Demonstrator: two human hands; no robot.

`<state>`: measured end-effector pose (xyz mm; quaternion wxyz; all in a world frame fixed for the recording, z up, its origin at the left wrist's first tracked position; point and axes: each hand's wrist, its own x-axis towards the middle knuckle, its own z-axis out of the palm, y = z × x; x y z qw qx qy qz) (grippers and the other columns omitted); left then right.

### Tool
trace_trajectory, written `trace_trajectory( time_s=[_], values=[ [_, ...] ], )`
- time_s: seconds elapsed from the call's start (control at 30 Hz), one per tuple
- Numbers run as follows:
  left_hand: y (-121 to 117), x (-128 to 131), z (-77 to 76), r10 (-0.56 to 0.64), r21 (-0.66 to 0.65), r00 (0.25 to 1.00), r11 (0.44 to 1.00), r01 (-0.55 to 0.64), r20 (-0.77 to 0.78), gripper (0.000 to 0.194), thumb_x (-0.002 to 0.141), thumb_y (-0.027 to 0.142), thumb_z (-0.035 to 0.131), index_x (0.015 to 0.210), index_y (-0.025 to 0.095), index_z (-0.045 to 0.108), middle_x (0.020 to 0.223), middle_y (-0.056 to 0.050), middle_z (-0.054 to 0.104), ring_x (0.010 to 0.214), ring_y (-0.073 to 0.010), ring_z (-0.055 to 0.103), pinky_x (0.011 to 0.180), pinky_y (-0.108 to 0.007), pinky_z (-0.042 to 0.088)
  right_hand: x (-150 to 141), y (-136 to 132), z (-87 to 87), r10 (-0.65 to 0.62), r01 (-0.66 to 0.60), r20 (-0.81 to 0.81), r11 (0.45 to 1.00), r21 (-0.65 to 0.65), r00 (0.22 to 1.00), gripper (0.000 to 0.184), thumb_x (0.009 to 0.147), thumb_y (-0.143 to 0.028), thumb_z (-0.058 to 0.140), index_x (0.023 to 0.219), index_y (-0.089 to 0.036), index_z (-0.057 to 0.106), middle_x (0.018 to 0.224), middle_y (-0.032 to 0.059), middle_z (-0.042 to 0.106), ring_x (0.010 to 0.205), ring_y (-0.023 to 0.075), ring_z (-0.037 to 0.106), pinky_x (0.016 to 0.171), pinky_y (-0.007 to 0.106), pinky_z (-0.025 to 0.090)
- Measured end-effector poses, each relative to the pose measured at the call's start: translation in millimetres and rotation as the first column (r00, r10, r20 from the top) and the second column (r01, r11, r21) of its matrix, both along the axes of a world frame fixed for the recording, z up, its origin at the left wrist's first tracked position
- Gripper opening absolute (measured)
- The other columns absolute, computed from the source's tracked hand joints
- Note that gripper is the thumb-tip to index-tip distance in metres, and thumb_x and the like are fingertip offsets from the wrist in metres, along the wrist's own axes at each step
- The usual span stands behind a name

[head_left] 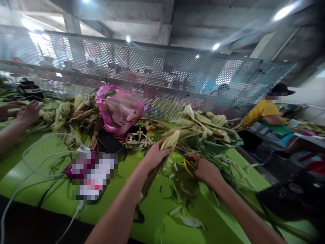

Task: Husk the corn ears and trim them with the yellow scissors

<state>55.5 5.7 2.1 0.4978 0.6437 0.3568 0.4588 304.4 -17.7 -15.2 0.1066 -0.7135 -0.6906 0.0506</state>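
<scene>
Pale layered husk bundle (171,140): held at the centre, over the glossy green table (154,222).
Left hand (154,156): fingers clamped on the bundle's lower part.
Right hand (204,169): fingers closed around a yellow-handled tool (188,166); type not discernible.
Translucent pink plastic bag (118,112): placed far left of the bundle.
Green basket (232,144): heaped with dry husks (203,123), far right.

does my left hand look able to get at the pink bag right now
Probably yes: the pink bag sits beyond the left hand, with mostly low pale scraps between them. But that hand holds a husk bundle, which it would likely have to put down before gripping the bag.
</scene>
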Motion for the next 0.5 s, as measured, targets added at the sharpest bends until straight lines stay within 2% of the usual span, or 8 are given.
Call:
trace_trajectory(
  time_s=[0.17,0.27,0.33,0.4,0.43,0.5],
  values=[
    [-2,3,-0.4,0.035,0.03,0.996,0.999,-0.033,-0.076,0.047,0.079,0.037,0.064,0.121,0.019,0.057,0.115,-0.005,0.067,0.1,-0.0194,0.062,0.09,-0.028,0.044,4,-3,15.7,-0.034,0.03,-0.223,0.999,-0.025,0.974,0.043,0.068,-0.025,0.053,0.111,-0.02,0.057,0.079,0.0052,0.069,0.072,0.0251,0.065,0.063,0.033,0.047],
    [-5,3,1.6,0.136,0.108,0.971,0.987,-0.117,-0.194,0.048,0.079,0.041,0.063,0.123,0.022,0.056,0.113,-0.005,0.068,0.099,-0.0219,0.062,0.088,-0.031,0.045,14,-22,24.5,-0.025,-0.013,-0.472,0.997,-0.076,0.881,0.043,0.069,-0.025,0.047,0.111,-0.023,0.057,0.09,0.0052,0.071,0.074,0.023,0.067,0.061,0.032,0.051],
    [-8,2,3.7,0.207,0.182,0.931,0.971,-0.158,-0.3,0.049,0.08,0.042,0.061,0.125,0.024,0.055,0.112,-0.006,0.068,0.099,-0.0239,0.062,0.088,-0.032,0.045,21,-37,28.1,-0.095,-0.015,-0.783,0.991,-0.132,0.615,0.037,0.067,-0.028,0.053,0.103,-0.026,0.061,0.088,0.0058,0.071,0.069,0.0232,0.066,0.06,0.033,0.053],
    [-11,2,5.8,0.26,0.25,0.888,0.953,-0.172,-0.379,0.049,0.081,0.043,0.06,0.127,0.025,0.053,0.11,-0.007,0.068,0.099,-0.0254,0.062,0.086,-0.032,0.045,25,-50,30.3,-0.169,0.02,-0.909,0.984,-0.175,0.381,0.028,0.067,-0.033,0.061,0.094,-0.03,0.064,0.081,0.0054,0.069,0.063,0.0231,0.064,0.057,0.034,0.053],
    [-12,2,6.7,0.28,0.277,0.869,0.945,-0.174,-0.408,0.049,0.081,0.043,0.06,0.127,0.026,0.053,0.11,-0.008,0.068,0.099,-0.0257,0.063,0.085,-0.032,0.045,26,-55,31.3,-0.178,0.02,-0.932,0.983,-0.181,0.316,0.024,0.067,-0.036,0.065,0.091,-0.031,0.065,0.078,0.005,0.067,0.062,0.0232,0.064,0.058,0.034,0.054],
    [-15,3,8.0,0.311,0.315,0.835,0.932,-0.177,-0.453,0.05,0.082,0.042,0.059,0.129,0.026,0.051,0.109,-0.008,0.068,0.097,-0.0261,0.063,0.082,-0.031,0.045,25,-63,33.7,-0.128,-0.031,-0.959,0.99,-0.14,0.254,0.026,0.068,-0.046,0.069,0.09,-0.033,0.065,0.078,0.0051,0.064,0.068,0.025,0.064,0.065,0.035,0.055]
  ],
)
